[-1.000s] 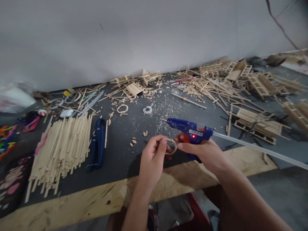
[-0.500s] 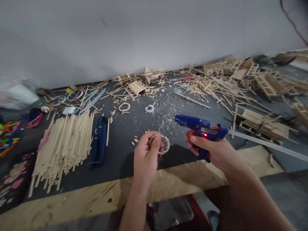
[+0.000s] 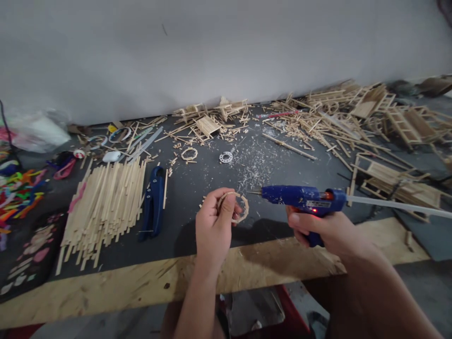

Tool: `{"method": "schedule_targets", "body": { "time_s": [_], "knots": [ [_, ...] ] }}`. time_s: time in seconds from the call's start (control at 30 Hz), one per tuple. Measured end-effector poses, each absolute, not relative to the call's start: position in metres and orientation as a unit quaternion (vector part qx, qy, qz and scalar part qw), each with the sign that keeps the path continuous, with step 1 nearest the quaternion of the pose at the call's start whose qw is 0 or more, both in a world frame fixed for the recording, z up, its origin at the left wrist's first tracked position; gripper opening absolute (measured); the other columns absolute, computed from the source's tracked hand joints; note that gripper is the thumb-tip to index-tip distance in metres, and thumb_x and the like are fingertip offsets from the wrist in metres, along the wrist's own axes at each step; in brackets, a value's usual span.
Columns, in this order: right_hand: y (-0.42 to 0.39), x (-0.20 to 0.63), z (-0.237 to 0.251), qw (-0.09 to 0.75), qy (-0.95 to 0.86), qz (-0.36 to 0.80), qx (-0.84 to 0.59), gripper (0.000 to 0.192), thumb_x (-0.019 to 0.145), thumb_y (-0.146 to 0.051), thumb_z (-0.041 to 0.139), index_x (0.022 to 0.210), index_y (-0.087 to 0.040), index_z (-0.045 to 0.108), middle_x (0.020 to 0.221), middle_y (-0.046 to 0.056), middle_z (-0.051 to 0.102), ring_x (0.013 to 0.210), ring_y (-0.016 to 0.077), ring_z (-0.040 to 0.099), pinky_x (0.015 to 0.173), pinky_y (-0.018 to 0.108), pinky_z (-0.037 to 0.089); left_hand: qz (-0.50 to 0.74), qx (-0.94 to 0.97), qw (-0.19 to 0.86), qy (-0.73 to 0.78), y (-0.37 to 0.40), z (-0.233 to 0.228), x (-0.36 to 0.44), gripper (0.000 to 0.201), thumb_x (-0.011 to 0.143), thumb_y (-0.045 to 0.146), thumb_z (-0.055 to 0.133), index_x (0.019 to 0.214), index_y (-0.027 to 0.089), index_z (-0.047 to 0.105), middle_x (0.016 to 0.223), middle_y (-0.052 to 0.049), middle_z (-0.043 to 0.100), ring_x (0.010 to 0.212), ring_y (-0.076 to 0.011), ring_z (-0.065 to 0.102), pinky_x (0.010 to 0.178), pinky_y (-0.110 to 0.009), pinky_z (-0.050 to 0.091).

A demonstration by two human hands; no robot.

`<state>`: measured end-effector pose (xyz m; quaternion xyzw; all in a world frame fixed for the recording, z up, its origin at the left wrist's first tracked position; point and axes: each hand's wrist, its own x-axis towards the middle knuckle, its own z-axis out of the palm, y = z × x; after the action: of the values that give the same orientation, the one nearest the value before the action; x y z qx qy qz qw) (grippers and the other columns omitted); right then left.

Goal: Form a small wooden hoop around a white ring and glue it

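Between thumb and fingers, my left hand [image 3: 215, 219] pinches a small ring made of short wooden stick pieces [image 3: 244, 212], held up above the dark tabletop. My right hand [image 3: 321, 228] is wrapped around the handle of a blue glue gun [image 3: 293, 194] with a red light lit on its side. A long translucent glue stick [image 3: 395, 203] sticks out of the gun's back. The metal nozzle points left, close to the ring's upper right side; I cannot tell whether it touches. A similar wooden ring [image 3: 189, 154] and a white round disc with holes [image 3: 226, 157] lie farther back.
At left lie a pile of wooden sticks [image 3: 102, 212] and a blue cutter [image 3: 154, 202]. Stick scraps and small wooden models [image 3: 381, 176] fill the back and right. A bare wooden strip [image 3: 134, 287] forms the table's front edge. A grey wall [image 3: 212, 56] stands behind.
The glue gun in my right hand has moved slightly right and down and sits more level, its nozzle now beside the ring. The view has shifted slightly; my left hand still holds the ring.
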<state>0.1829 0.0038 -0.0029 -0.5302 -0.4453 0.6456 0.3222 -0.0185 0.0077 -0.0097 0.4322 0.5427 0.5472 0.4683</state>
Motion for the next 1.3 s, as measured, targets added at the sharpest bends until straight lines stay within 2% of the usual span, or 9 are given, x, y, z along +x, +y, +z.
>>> {"method": "schedule_targets", "body": {
  "time_s": [0.33, 0.97, 1.3],
  "knots": [
    [0.005, 0.181, -0.006, 0.31, -0.458, 0.637, -0.538, 0.031, 0.066, -0.042, 0.067, 0.059, -0.019, 0.048, 0.043, -0.003, 0.047, 0.037, 0.0108, 0.045, 0.041, 0.025, 0.031, 0.541, 0.439, 0.452, 0.557, 0.008, -0.011, -0.017, 0.022, 0.079, 0.036, 0.058, 0.093, 0.019, 0.061, 0.061, 0.002, 0.058, 0.054, -0.0078, 0.052, 0.045, -0.015, 0.043],
    [0.004, 0.187, -0.005, 0.261, -0.453, 0.63, -0.574, 0.025, 0.068, -0.04, 0.064, 0.066, -0.019, 0.05, 0.042, -0.004, 0.048, 0.038, 0.0105, 0.044, 0.042, 0.025, 0.031, 0.531, 0.493, 0.421, 0.545, 0.007, -0.01, -0.017, 0.016, 0.082, 0.031, 0.057, 0.093, 0.021, 0.062, 0.062, 0.003, 0.06, 0.055, -0.0067, 0.054, 0.05, -0.014, 0.044],
    [0.004, 0.191, -0.012, 0.27, -0.472, 0.623, -0.561, 0.025, 0.071, -0.04, 0.062, 0.062, -0.02, 0.049, 0.042, -0.004, 0.047, 0.038, 0.0112, 0.046, 0.042, 0.025, 0.034, 0.532, 0.498, 0.413, 0.546, 0.008, -0.011, -0.017, 0.018, 0.081, 0.031, 0.057, 0.094, 0.02, 0.063, 0.063, 0.002, 0.06, 0.057, -0.0077, 0.055, 0.053, -0.016, 0.046]
  ]
}}
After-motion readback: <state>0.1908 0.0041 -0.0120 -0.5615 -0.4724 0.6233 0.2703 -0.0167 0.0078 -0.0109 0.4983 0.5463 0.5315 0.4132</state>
